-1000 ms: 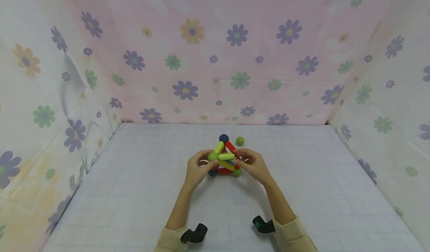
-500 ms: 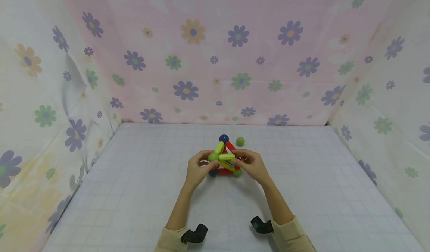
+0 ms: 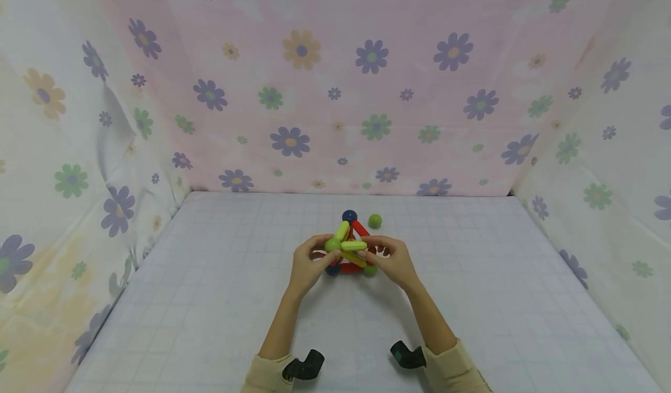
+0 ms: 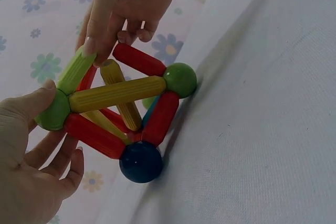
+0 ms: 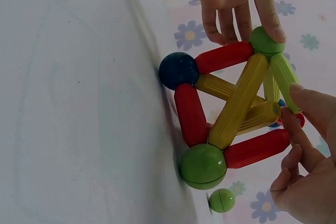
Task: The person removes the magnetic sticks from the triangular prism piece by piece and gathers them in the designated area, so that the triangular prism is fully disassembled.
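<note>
A frame of magnetic rods and balls stands on the table, with red, yellow and light green rods joined by green and dark blue balls. My left hand pinches the green ball at its upper left corner, thumb on top and fingers below. From that ball a light green rod reaches right, and my right hand pinches its free end between thumb and fingertip. Just under that fingertip, in the right wrist view, is the loose-looking end of a yellow rod. A dark blue ball rests at a lower corner.
A single green ball lies on the table behind the frame, to the right of the dark blue ball at the back. Flowered cloth walls enclose the white table at the back and both sides.
My right hand and forearm have shifted slightly left, its fingers settling at the light green rod's free end. My left hand and the frame stay almost still.
</note>
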Demonstrator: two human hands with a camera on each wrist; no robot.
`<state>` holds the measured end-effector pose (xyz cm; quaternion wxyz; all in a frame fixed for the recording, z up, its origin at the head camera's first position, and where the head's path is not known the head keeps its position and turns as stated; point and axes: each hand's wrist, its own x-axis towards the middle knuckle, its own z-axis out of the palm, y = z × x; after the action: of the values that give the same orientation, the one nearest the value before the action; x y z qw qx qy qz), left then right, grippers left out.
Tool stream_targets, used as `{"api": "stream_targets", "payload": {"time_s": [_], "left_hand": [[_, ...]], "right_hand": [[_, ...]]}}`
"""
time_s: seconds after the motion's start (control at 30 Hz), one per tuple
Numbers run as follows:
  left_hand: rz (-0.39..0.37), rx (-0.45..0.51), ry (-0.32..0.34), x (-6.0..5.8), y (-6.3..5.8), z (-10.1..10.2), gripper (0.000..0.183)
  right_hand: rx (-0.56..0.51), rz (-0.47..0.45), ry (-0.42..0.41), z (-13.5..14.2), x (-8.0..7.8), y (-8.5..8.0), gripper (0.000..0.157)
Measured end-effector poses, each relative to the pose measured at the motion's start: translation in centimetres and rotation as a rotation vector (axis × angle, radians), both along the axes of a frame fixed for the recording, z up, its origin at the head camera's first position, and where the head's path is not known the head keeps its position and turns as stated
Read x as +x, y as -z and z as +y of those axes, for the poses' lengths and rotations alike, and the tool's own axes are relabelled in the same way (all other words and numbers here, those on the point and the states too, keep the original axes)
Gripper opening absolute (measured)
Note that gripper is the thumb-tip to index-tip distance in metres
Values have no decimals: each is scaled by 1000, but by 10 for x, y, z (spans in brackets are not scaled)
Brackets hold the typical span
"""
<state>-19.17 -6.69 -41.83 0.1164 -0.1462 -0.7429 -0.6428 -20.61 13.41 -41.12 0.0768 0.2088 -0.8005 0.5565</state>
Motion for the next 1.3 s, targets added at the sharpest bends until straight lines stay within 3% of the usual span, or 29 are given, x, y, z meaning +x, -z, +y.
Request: {"api": "stream_targets", "payload": {"time_s": [0.5,1.3], "left_hand": [[-15,8,0,-1,1,1,32],[-21,-6,-12,0,1,0,32]], "right_hand": [[-14,25,39,-7,2,2,23],[-74,144,211,-18,13,0,22]]}}
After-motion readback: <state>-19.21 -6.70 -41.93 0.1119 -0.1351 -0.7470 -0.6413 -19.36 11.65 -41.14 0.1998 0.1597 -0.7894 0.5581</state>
